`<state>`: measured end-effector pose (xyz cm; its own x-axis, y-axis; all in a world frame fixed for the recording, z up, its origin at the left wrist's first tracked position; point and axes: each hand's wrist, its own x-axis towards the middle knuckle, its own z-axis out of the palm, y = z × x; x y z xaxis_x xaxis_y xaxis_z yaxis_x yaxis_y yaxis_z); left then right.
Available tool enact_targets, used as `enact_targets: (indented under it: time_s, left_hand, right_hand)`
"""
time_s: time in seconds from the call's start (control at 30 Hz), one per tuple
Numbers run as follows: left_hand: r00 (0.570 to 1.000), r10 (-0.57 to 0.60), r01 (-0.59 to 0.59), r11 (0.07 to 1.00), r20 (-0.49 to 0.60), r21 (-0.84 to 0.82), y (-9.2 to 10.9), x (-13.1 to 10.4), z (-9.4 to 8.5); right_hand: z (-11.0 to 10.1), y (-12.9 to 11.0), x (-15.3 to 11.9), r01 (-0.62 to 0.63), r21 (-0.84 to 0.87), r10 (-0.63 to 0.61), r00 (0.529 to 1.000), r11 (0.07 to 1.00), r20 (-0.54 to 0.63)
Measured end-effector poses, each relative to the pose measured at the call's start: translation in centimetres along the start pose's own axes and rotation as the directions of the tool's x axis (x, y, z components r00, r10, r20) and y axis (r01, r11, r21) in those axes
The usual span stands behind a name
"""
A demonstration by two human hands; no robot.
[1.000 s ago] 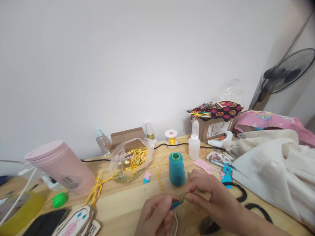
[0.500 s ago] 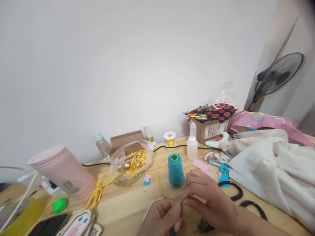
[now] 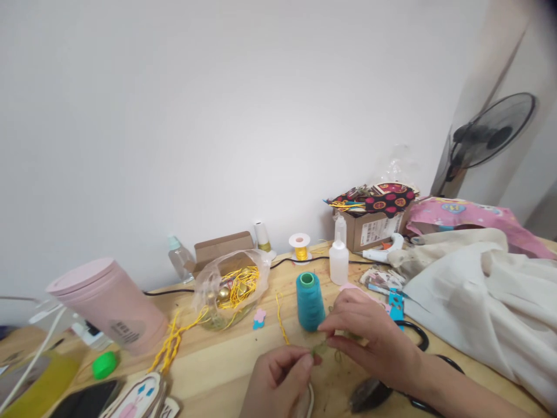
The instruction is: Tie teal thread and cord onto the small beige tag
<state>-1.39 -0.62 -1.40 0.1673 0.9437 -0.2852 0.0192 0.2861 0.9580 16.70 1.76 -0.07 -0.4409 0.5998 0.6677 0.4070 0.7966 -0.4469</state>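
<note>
Your bare left hand sat low and near, thumb and bent forefinger pinched together. Just right and slightly farther, your bare right hand arched, fingers curled over the thumb, its bare forearm slanting in from the near right.

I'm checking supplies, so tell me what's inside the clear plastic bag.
The plastic bag holds tangled yellow string and shiny gold balls. Whatever lies beneath the string is covered and cannot be seen.
</note>
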Motion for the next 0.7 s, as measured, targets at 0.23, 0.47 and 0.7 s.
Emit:
enact_targets:
  time_s: [0.23, 0.47, 0.7]
  left_hand:
    - [0.994, 0.085, -0.078, 0.992, -0.064, 0.099, -0.1, 0.3, -0.3]
    - [0.993, 0.114, -0.114, 0.992, -0.002, 0.046, 0.1, 0.4, 0.0]
    - [0.990, 0.106, -0.111, 0.993, -0.093, -0.046, 0.2, 0.1, 0.6]
  right_hand:
    - [-0.2, -0.4, 0.2, -0.068, 0.009, 0.068, 0.997, 0.998, -0.024]
    - [0.4, -1.2, -0.2, 0.039, 0.061, -0.046, 0.992, 0.997, 0.117]
    - [-4.5, -2.3, 0.4, -0.136, -0.086, 0.158, 0.925, 0.987, 0.347]
